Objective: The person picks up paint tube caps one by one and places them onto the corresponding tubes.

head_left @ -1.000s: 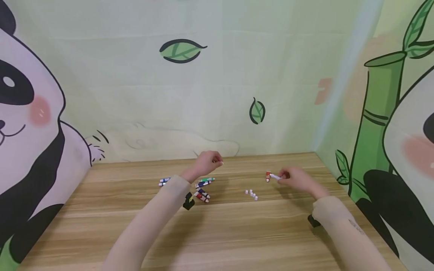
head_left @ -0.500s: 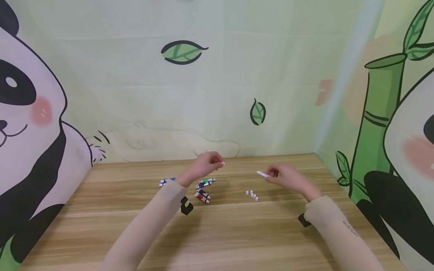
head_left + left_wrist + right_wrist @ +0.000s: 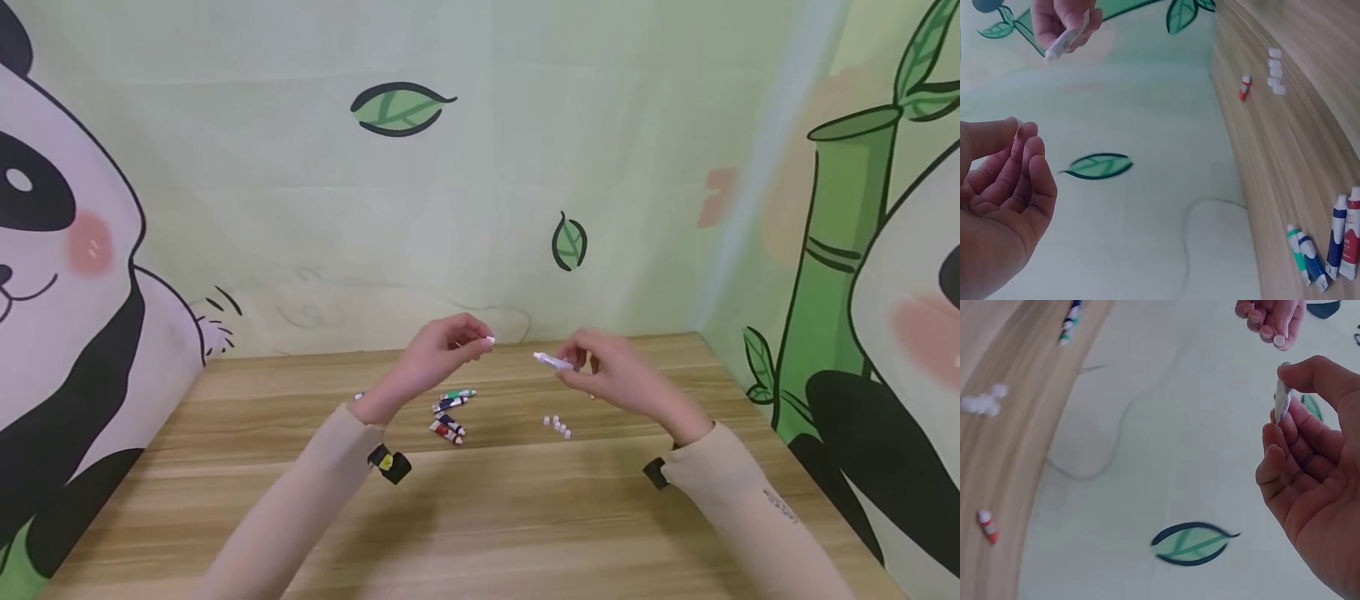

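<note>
My left hand (image 3: 431,354) pinches a small white cap (image 3: 491,341) between thumb and fingertips, above the table. Facing it, my right hand (image 3: 618,377) pinches a small white paint tube (image 3: 552,361), its narrow end pointing toward the left hand. Cap and tube are apart, a short gap between them. In the right wrist view the cap (image 3: 1279,340) shows at the left hand's fingertips, while the tube (image 3: 1283,397) is seen nearly edge-on. Several loose white caps (image 3: 557,426) lie on the table below the right hand.
Left of the loose caps lie a green tube (image 3: 458,394), two blue tubes and a red tube (image 3: 446,432) on the wooden table (image 3: 495,517). An orange-red tube (image 3: 1245,87) lies farther right. A cartoon-printed cloth (image 3: 465,208) stands behind the table.
My right hand has lifted the white tube away from the orange-red tube and carried it left and up, toward the left hand. The left hand, still pinching the cap, has risen slightly.
</note>
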Available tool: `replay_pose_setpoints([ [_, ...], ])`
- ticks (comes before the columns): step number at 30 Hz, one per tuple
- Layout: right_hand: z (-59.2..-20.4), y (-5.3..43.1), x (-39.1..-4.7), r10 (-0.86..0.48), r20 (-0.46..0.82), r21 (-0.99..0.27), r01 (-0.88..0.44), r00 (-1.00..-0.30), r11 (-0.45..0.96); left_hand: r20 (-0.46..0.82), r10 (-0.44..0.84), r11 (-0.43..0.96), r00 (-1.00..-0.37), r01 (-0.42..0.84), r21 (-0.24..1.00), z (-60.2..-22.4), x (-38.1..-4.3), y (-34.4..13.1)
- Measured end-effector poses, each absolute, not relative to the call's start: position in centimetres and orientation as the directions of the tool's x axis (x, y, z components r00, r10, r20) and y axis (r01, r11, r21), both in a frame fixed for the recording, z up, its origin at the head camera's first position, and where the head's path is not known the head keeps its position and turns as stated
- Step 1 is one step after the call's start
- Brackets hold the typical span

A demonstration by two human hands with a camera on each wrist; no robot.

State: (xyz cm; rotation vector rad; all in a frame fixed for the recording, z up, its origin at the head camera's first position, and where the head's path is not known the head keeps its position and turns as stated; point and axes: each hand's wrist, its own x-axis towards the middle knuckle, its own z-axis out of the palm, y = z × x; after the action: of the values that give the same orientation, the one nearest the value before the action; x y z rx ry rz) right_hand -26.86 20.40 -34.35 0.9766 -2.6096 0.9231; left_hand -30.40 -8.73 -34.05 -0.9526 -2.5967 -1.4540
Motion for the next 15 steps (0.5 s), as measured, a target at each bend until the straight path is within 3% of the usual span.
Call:
replay_pose_setpoints([
  [15,-31.6,17.9,-23.6,-0.599,0.499,-0.415,-0.779,-0.627,0.469,0.374,0.485,0.272,-0.79,0.543,0.794,-33.0,-25.0,-9.0],
])
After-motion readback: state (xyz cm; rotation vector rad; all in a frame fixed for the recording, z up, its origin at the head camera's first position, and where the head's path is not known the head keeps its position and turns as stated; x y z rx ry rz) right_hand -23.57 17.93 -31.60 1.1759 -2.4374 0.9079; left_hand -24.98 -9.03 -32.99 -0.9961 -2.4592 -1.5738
